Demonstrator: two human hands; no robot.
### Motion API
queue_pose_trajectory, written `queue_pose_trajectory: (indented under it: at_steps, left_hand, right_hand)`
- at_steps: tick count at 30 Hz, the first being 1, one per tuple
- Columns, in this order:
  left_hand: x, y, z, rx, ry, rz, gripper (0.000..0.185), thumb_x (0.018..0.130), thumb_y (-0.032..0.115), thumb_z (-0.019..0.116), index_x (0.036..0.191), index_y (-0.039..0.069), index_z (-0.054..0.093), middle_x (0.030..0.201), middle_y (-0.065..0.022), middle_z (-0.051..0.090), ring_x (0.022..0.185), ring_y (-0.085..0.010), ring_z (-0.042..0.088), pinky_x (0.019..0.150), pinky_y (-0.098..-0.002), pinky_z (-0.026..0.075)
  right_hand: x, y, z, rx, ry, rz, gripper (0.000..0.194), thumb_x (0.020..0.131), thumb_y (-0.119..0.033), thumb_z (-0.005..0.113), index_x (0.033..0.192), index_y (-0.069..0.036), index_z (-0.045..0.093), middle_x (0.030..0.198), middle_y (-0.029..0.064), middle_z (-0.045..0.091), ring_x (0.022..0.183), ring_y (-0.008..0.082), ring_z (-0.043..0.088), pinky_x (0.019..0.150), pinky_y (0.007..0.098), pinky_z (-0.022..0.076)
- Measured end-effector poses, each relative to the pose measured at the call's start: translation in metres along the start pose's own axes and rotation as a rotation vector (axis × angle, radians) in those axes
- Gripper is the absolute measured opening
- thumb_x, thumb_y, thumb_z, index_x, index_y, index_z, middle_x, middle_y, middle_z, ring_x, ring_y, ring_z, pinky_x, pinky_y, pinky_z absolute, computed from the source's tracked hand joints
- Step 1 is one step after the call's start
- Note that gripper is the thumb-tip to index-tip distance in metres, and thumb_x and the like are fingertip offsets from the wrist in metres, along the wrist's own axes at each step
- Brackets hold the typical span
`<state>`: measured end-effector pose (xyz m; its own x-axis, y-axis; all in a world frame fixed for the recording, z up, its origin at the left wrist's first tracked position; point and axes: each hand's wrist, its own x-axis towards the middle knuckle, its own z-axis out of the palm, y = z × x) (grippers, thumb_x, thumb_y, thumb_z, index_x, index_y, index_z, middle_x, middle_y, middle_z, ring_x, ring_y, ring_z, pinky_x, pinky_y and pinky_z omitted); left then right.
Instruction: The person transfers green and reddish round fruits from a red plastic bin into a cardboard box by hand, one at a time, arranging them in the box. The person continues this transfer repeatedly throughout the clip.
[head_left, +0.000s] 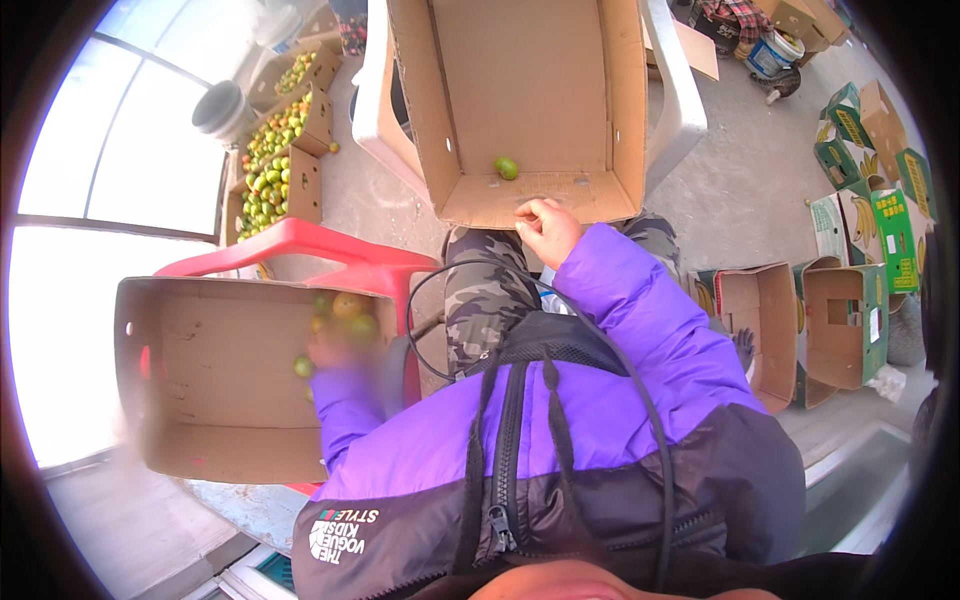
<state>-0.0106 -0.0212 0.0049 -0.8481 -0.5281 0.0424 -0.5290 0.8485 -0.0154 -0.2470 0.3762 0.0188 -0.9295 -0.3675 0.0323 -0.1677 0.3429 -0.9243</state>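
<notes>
My left hand (327, 346) is a blur inside the left cardboard box (232, 360), next to several green and orange tomatoes (347, 305). Blur hides whether its fingers hold any of them. Another green tomato (304, 367) lies beside my wrist. My right hand (551, 231) is at the near rim of the front cardboard box (525, 82), fingers curled; its grip on the rim is unclear. Inside that box, close to its near wall, sits a green tomato (506, 168).
A white plastic chair (679, 97) holds the front box; a red plastic chair (300, 244) is by the left one. Boxes of tomatoes (266, 187) and a grey bucket (223, 110) line the left. Banana boxes (892, 232) stand right. A black cable (600, 330) crosses my lap.
</notes>
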Motion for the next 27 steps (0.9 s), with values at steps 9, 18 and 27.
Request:
queue_pose_trajectory:
  at_steps: [9,18,27]
  left_hand:
    - [-0.014,0.074,-0.095,-1.206,0.241,-0.098,0.057,0.08,0.001,0.059,0.133,0.005,0.038,0.122,-0.015,0.047,0.11,-0.0239,0.05,0.097,-0.0359,0.042]
    - [-0.034,0.166,-0.104,-1.549,-0.261,0.454,0.064,0.086,-0.005,0.053,0.141,0.005,0.022,0.138,-0.0176,0.034,0.121,-0.0245,0.045,0.098,-0.0371,0.041]
    - [-0.012,0.054,-0.039,-0.477,0.006,-0.076,0.05,0.075,0.014,0.064,0.12,0.002,0.049,0.118,-0.023,0.052,0.111,-0.0355,0.05,0.097,-0.0429,0.041]
  right_hand:
    - [-0.016,-0.068,0.007,-0.034,-0.236,-0.221,0.031,0.083,-0.024,0.063,0.104,-0.001,0.06,0.089,0.0174,0.062,0.083,0.0298,0.062,0.074,0.0383,0.0493]
    - [-0.016,-0.121,0.045,0.467,-0.689,0.078,0.059,0.08,-0.031,0.07,0.127,-0.006,0.043,0.103,0.0128,0.059,0.079,0.0169,0.062,0.061,0.0299,0.052]
    - [0.017,-0.006,-0.018,-0.591,0.046,0.004,0.056,0.074,-0.021,0.072,0.123,-0.01,0.047,0.107,0.0238,0.053,0.095,0.0426,0.056,0.082,0.048,0.0472]
